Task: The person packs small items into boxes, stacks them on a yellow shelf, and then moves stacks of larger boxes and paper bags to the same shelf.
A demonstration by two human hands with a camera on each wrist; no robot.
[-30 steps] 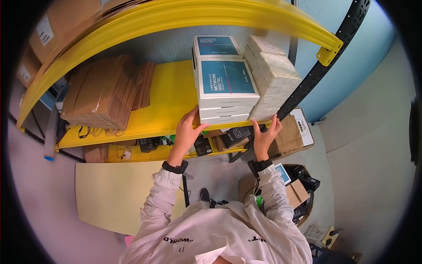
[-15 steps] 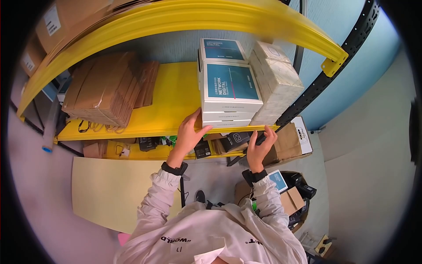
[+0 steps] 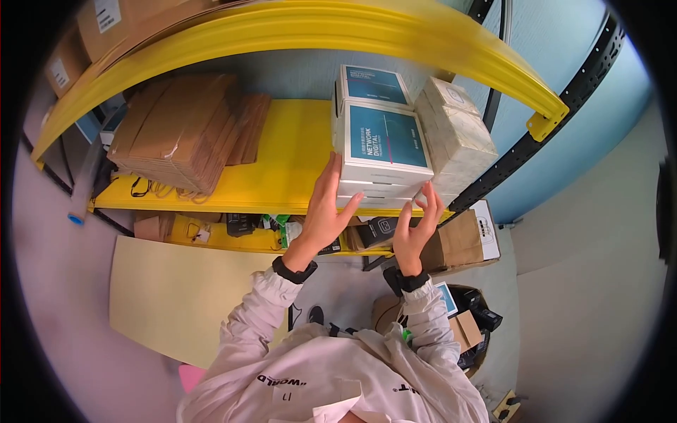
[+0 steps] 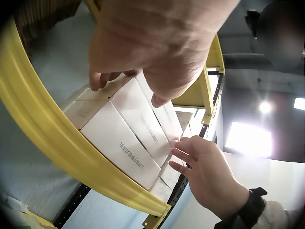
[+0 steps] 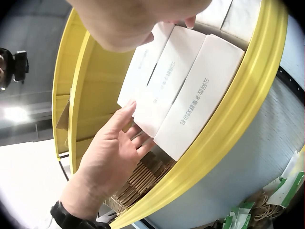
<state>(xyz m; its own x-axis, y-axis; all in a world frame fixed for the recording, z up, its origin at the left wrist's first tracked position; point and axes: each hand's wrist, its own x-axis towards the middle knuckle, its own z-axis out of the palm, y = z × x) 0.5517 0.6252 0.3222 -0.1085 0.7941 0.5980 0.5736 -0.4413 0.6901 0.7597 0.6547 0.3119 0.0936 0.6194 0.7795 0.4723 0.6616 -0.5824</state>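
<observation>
A stack of white boxes (image 3: 396, 174) with blue "Network Digital" tops stands at the front of a yellow shelf (image 3: 293, 141). Along the stack's left side lie the extended fingers of my left hand (image 3: 326, 215), its thumb against the front face. My right hand (image 3: 417, 236) has its fingertips at the front right corner, loosely bent. In the left wrist view, the right hand (image 4: 207, 167) touches the boxes' right edge. From the right wrist, the left hand (image 5: 107, 155) shows its fingers partly hidden beside the boxes. A second blue-topped stack (image 3: 370, 84) sits behind.
Pale, marbled boxes (image 3: 462, 141) stand close on the right. Flattened cardboard cartons (image 3: 173, 134) fill the shelf's left. A yellow beam (image 3: 317, 32) crosses overhead, with a black upright (image 3: 522, 169) at right. Below are a cream tabletop (image 3: 190, 296) and a carton of black items (image 3: 479, 317).
Both hands have risen from the shelf's front edge to higher on the stack. The left fingers now reach further up its side; the right fingertips have come to its front right corner.
</observation>
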